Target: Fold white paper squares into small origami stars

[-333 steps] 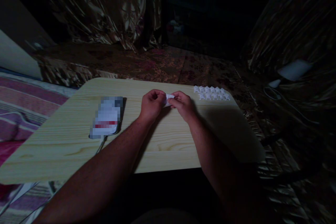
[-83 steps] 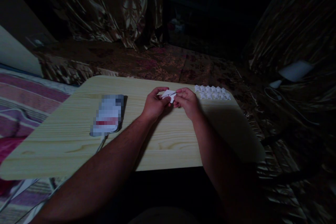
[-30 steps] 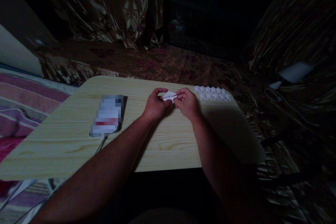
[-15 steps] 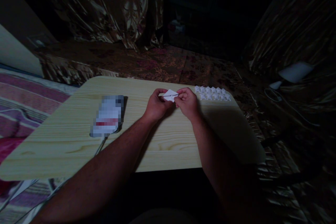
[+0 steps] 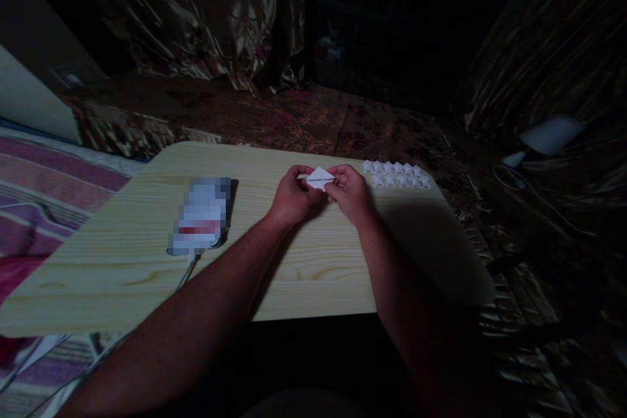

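Note:
A small folded white paper [image 5: 320,176], diamond-shaped with a crease line across its middle, is held above the far half of the wooden-topped table [image 5: 313,274]. My left hand [image 5: 292,196] pinches its left side between thumb and fingers. On the right side, my right hand [image 5: 351,192] grips it the same way, thumb near the lower edge. Both hands are closed on the paper, and some fingertips are hidden behind it. Just beyond my right hand, several small folded white paper pieces [image 5: 390,168] lie in two rows near the table's far right corner.
A pixelated phone-like device [image 5: 200,212] with a cable [image 5: 189,271] lies on the table's left part. Striped bedding [image 5: 44,176] is at the left. A white lamp [image 5: 552,136] stands at the right, beyond the table. Curtains hang behind.
The folded paper has shifted very slightly to the right in my fingers, and a thin strip of it now shows at the left. Both hands stay almost in place.

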Demonstrator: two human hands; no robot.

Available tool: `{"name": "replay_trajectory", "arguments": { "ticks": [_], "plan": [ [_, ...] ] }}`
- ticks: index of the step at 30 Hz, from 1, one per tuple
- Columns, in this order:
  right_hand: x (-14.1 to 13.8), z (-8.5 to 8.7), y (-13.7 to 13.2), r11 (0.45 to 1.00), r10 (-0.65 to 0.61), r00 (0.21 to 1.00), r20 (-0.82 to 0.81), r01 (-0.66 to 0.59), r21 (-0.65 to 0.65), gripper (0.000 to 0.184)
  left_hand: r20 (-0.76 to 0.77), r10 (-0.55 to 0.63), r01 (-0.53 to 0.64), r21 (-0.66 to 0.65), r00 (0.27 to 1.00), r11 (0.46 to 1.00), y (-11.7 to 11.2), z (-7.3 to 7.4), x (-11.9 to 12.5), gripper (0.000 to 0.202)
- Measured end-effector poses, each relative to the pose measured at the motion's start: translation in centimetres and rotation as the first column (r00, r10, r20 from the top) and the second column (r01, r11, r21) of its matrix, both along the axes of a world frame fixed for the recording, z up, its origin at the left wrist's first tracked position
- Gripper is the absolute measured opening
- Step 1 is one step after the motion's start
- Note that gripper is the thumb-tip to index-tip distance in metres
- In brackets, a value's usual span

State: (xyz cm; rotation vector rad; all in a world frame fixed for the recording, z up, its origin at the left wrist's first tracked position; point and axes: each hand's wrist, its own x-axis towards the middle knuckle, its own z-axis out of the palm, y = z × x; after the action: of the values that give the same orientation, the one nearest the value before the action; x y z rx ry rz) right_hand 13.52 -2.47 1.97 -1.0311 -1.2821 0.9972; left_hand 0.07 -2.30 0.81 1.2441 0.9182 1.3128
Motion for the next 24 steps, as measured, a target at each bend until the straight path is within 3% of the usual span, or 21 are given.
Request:
{"name": "replay_trajectory", "arguments": {
  "ticks": [11,20,24],
  "plan": [
    [-0.23,0.08,-0.09,0.999,0.008,0.999,-0.044,-0.011,-0.052,0.029,0.007,-0.041,0.041,0.034,0.999,0.999,-0.07,0.05,0.01,0.052],
    [-0.71,-0.01,0.13,0.995,-0.074,0.993,-0.087,0.069,-0.065,0.027,-0.018,-0.063,0.063,0.035,0.998,0.997,-0.49,0.4,0.53,0.051],
    [-0.62,0.04,-0.07,0.998,-0.005,0.994,-0.108,-0.001,-0.055,0.03,0.069,-0.073,0.074,-0.022,0.995,0.997,-0.47,0.4,0.46,0.052]
  ]
}}
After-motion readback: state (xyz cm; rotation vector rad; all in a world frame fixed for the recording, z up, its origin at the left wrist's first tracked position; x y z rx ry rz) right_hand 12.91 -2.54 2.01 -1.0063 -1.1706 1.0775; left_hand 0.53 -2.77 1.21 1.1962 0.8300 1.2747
